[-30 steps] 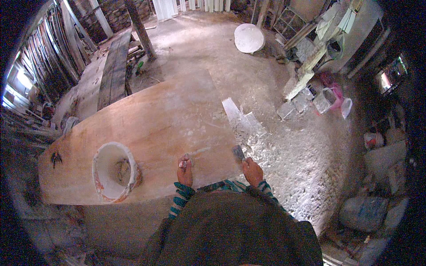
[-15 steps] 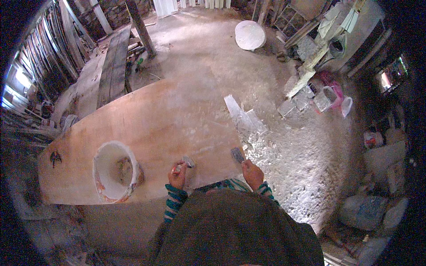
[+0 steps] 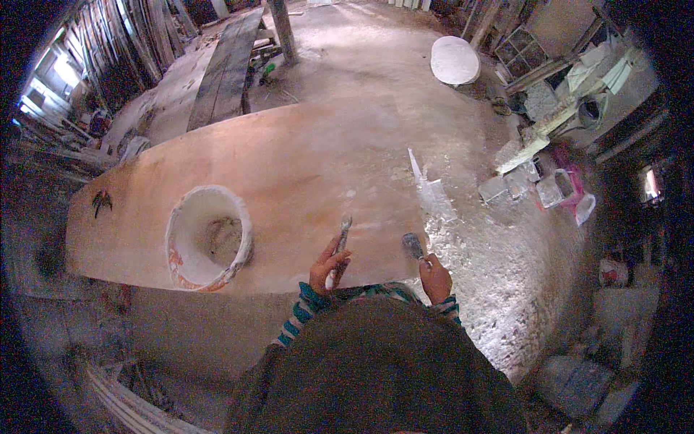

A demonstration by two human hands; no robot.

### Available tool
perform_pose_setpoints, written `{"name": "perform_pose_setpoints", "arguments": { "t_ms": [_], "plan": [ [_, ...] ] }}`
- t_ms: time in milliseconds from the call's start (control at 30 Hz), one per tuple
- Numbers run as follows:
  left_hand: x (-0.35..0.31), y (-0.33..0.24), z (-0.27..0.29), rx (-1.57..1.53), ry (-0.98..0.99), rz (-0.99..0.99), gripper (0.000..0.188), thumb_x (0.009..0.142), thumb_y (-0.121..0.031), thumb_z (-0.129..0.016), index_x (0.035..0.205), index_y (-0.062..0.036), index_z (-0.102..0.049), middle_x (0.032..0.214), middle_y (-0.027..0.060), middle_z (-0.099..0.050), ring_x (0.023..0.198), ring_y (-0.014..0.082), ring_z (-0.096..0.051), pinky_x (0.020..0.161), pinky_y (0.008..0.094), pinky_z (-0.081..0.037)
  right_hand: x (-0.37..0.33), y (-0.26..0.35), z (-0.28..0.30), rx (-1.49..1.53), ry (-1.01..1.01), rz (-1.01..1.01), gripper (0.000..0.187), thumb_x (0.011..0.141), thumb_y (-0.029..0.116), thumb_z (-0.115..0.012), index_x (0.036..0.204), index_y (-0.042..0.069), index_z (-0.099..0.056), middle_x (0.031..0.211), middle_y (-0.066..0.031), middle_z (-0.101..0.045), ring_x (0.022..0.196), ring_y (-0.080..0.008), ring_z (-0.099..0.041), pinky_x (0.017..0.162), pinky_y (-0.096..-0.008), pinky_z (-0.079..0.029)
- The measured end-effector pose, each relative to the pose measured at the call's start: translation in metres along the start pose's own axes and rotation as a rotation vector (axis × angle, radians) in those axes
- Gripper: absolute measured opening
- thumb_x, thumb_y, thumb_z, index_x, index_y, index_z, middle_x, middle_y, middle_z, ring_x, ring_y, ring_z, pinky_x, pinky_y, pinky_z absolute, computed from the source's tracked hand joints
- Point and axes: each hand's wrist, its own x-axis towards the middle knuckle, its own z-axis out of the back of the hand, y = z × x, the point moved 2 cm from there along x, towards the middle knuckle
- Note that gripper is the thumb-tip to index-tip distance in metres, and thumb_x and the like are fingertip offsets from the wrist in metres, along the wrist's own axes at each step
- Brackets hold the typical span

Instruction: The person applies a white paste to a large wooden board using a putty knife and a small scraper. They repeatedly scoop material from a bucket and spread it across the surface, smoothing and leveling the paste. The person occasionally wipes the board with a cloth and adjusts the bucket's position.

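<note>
Gripping a tool each, the hands are apart at lower centre of the frame: the left hand (image 3: 322,273) wrapped round a slim tool (image 3: 343,237), the right hand (image 3: 437,279) clamped on a scraper (image 3: 413,245) near the right end of the board (image 3: 289,163). Good handling probably means a low blade angle, light even pressure, and elbows clear of the bucket (image 3: 191,233) at left of centre
</note>
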Motion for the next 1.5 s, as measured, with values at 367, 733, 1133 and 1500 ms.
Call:
{"name": "perform_pose_setpoints", "arguments": {
  "t_ms": [367,733,1133,1500],
  "plan": [
    [0.008,-0.08,0.005,0.18,0.109,-0.211,0.031,0.071,-0.001,-0.065,0.102,-0.0053,-0.063,0.126,0.0242,-0.044,0.118,0.0399,-0.042,0.096,0.0407,-0.037,0.024,-0.01,0.003,-0.051,0.037,0.117,0.027,0.084,0.034,-0.047,0.095,0.01,-0.054,0.078,-0.0194,-0.061,0.073,-0.0386,-0.059,0.062,-0.0467,-0.046],
    [0.014,-0.083,-0.026,0.697,0.439,-0.48,0.042,0.077,-0.01,-0.052,0.117,-0.018,-0.054,0.133,0.0082,-0.042,0.122,0.0412,-0.035,0.095,0.045,-0.04,0.035,-0.02,-0.018,0.049,0.094,0.198,0.028,0.085,0.031,-0.046,0.098,0.008,-0.054,0.085,-0.0173,-0.062,0.079,-0.0363,-0.059,0.067,-0.044,-0.046],
    [-0.059,0.048,-0.053,0.788,0.483,-0.054,0.054,0.073,-0.005,-0.054,0.124,-0.0192,-0.046,0.134,0.0197,-0.034,0.121,0.0433,-0.034,0.097,0.0459,-0.035,0.045,-0.023,0.001,-0.019,0.242,0.265,0.029,0.085,0.035,-0.047,0.096,0.01,-0.056,0.085,-0.0175,-0.061,0.078,-0.0371,-0.058,0.065,-0.0459,-0.046],
    [-0.059,0.041,-0.07,0.647,0.201,0.011,0.056,0.074,-0.004,-0.055,0.127,-0.0172,-0.044,0.136,0.0222,-0.031,0.123,0.0437,-0.032,0.099,0.0465,-0.032,0.071,0.007,0.021,-0.151,0.295,0.446,0.028,0.086,0.034,-0.045,0.101,0.012,-0.054,0.078,-0.017,-0.061,0.071,-0.0367,-0.059,0.059,-0.0474,-0.046]
  ]
}}
